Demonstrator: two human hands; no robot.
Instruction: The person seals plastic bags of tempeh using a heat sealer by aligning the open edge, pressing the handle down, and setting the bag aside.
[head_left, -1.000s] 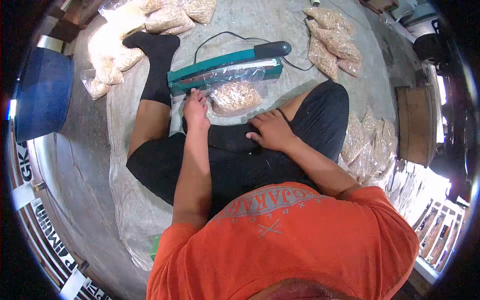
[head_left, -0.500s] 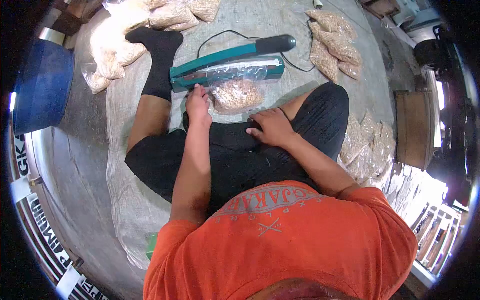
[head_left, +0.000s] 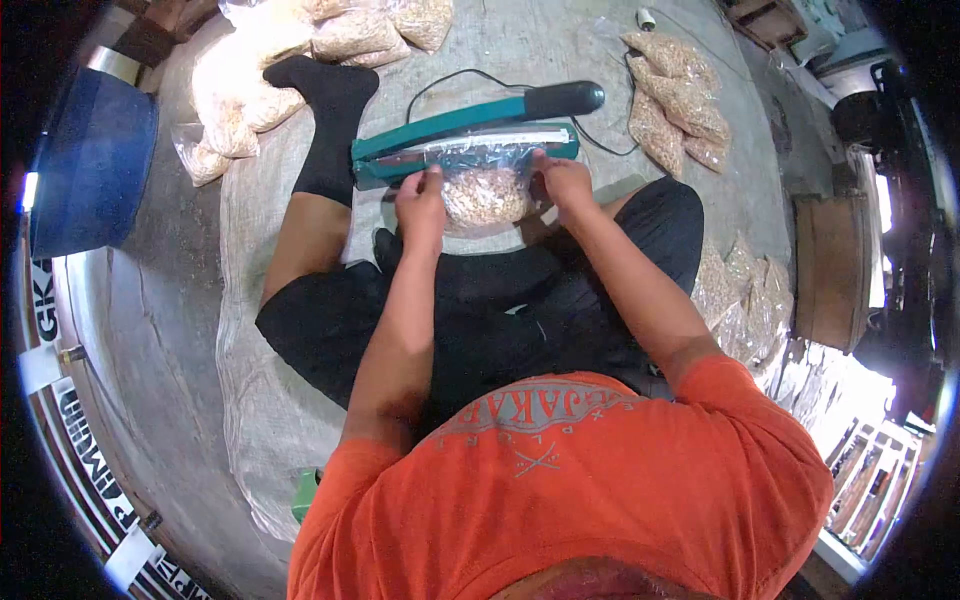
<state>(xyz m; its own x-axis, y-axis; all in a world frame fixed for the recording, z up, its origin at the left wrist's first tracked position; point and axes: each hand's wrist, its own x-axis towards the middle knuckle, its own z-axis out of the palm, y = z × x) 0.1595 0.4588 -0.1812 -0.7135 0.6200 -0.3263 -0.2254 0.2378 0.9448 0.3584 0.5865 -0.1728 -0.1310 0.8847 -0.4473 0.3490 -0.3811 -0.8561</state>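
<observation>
In front of my crossed legs lies a clear plastic bag (head_left: 486,198) filled with small pale pieces. Its open end overlaps the base of a green impulse sealer (head_left: 375,172), whose long arm with a black handle (head_left: 565,98) is raised. My left hand (head_left: 421,205) pinches the bag's left edge near the top. At the opposite edge, my right hand (head_left: 562,180) has its fingers closed on the plastic. Between them the upper part of the bag is stretched flat across the sealer's white strip.
Filled bags lie in a pile at the far left (head_left: 360,35), at the far right (head_left: 680,95) and beside my right knee (head_left: 740,290). A black cord (head_left: 440,82) runs behind the sealer. A blue drum (head_left: 95,160) stands left, a wooden box (head_left: 832,270) right.
My right hand has left my lap and taken the bag's right edge. My left hand has shifted right onto its left edge.
</observation>
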